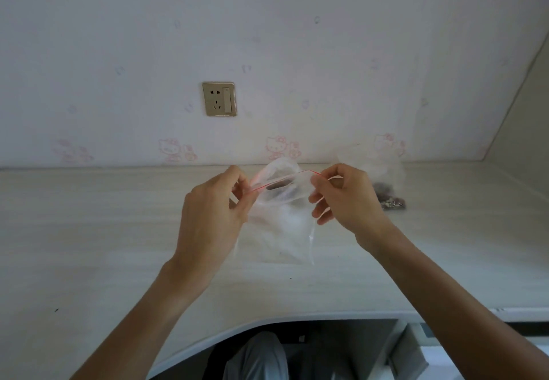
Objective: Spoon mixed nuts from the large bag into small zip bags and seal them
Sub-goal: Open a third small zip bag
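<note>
Pale wood desk [89, 231], cartoon wallpaper [297, 37], socket [219, 99], left hand [214, 210] and right hand [344, 198] pinching small zip bag [282, 222], apparently empty

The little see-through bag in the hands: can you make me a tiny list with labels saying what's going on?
small zip bag: clear, red line at the top, mouth pulled open, looks empty
left hand: pinches the bag's left top edge
right hand: pinches the bag's right top edge
large bag: clear, nuts at its bottom, on the desk behind the right hand
desk: pale wood
wall socket: above the desk
</note>
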`<state>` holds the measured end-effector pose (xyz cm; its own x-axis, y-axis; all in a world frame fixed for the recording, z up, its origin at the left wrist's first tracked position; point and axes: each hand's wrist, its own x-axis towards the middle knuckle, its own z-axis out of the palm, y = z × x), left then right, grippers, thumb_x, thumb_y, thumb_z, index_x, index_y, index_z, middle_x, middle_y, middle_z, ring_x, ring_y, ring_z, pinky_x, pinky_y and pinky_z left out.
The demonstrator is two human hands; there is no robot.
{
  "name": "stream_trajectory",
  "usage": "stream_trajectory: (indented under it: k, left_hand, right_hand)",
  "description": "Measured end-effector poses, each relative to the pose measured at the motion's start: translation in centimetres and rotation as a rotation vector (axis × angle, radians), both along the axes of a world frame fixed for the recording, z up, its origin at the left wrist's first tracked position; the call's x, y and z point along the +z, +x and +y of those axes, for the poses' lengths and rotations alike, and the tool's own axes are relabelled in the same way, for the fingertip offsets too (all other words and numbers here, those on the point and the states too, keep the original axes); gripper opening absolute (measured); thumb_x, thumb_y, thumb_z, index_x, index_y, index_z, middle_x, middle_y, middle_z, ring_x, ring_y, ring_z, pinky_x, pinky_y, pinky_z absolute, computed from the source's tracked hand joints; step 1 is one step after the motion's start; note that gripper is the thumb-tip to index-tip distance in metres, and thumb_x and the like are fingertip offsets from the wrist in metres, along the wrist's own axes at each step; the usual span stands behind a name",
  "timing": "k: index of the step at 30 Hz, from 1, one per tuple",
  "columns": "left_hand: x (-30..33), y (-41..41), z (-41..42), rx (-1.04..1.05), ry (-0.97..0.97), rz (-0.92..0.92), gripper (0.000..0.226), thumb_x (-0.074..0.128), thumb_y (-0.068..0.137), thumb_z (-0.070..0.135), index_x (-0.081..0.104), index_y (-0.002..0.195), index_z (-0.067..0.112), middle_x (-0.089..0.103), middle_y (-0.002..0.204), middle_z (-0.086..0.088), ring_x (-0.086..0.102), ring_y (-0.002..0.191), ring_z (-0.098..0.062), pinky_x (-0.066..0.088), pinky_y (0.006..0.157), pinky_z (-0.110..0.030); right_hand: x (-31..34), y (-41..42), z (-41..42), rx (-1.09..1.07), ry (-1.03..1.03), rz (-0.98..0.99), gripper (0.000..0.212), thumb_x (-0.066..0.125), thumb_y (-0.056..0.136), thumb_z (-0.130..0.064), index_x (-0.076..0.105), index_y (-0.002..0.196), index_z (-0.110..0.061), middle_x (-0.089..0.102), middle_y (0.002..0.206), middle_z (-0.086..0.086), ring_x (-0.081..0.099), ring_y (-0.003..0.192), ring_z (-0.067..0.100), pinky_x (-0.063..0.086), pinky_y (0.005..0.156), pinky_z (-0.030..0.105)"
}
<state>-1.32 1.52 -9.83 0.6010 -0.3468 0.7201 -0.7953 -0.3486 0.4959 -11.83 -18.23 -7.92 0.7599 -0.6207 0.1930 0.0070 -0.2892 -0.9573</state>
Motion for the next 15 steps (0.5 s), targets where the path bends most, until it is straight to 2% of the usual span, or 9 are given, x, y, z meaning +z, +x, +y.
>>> stream_trajectory:
  k: [2, 4, 6, 9, 12, 15]
  left_hand:
    - [-0.1, -0.2, -0.2, -0.132, -0.162, 0.190, 0.021, 0.079, 0.092, 0.031, 0.063, 0.079, 0.029, 0.069, 0.076, 0.013, 0.073, 0.057, -0.006, 0.052, 0.054, -0.022]
    - [-0.2, -0.5, -0.4, -0.219, -0.316, 0.392, 0.012, 0.080, 0.092, 0.026, 0.074, 0.081, 0.025, 0.075, 0.079, 0.006, 0.078, 0.065, -0.016, 0.061, 0.063, -0.026]
    - [-0.2, -0.6, -0.5, -0.266, -0.448, 0.575, 0.006, 0.080, 0.092, 0.021, 0.081, 0.086, 0.023, 0.078, 0.084, -0.002, 0.080, 0.073, -0.024, 0.065, 0.071, -0.031]
    - [-0.1, -0.6, -0.7, -0.311, -0.638, 0.805, 0.008, 0.078, 0.091, 0.011, 0.082, 0.097, 0.016, 0.079, 0.090, -0.010, 0.080, 0.080, -0.029, 0.065, 0.075, -0.032]
    - [0.0, -0.9, -0.9, -0.348, -0.769, 0.965, 0.008, 0.075, 0.091, 0.004, 0.074, 0.098, 0.008, 0.079, 0.094, -0.014, 0.079, 0.087, -0.028, 0.065, 0.082, -0.037]
    - [-0.2, -1.4, -1.3, -0.429, -0.774, 0.992, 0.014, 0.072, 0.092, 0.005, 0.080, 0.089, 0.017, 0.079, 0.097, -0.016, 0.079, 0.094, -0.024, 0.064, 0.083, -0.033]
  right_hand:
    - [0.4, -0.1, 0.2, 0.030, 0.201, -0.083, 0.008, 0.066, 0.098, -0.007, 0.062, 0.095, -0.001, 0.072, 0.069, 0.009, 0.067, 0.054, 0.023, 0.058, 0.048, 0.037]
    - [0.5, -0.4, 0.3, 0.046, 0.329, -0.148, 0.008, 0.070, 0.095, -0.004, 0.063, 0.098, 0.000, 0.072, 0.072, 0.011, 0.070, 0.060, 0.024, 0.058, 0.051, 0.035]
    - [0.3, -0.6, 0.4, 0.060, 0.393, -0.191, 0.010, 0.073, 0.093, -0.006, 0.065, 0.098, 0.000, 0.072, 0.075, 0.011, 0.072, 0.065, 0.025, 0.059, 0.054, 0.034]
    - [-0.3, -1.1, 0.8, 0.053, 0.396, -0.241, 0.010, 0.075, 0.091, -0.007, 0.069, 0.095, 0.000, 0.072, 0.075, 0.012, 0.071, 0.066, 0.025, 0.060, 0.057, 0.034]
    - [-0.9, -1.5, 0.9, 0.041, 0.418, -0.288, 0.008, 0.075, 0.091, -0.008, 0.072, 0.094, -0.001, 0.070, 0.073, 0.013, 0.069, 0.065, 0.023, 0.059, 0.057, 0.032]
    - [-1.3, -1.7, 0.5, 0.130, 0.547, -0.280, 0.010, 0.071, 0.093, -0.010, 0.077, 0.097, -0.003, 0.062, 0.075, 0.011, 0.064, 0.068, 0.019, 0.059, 0.063, 0.031]
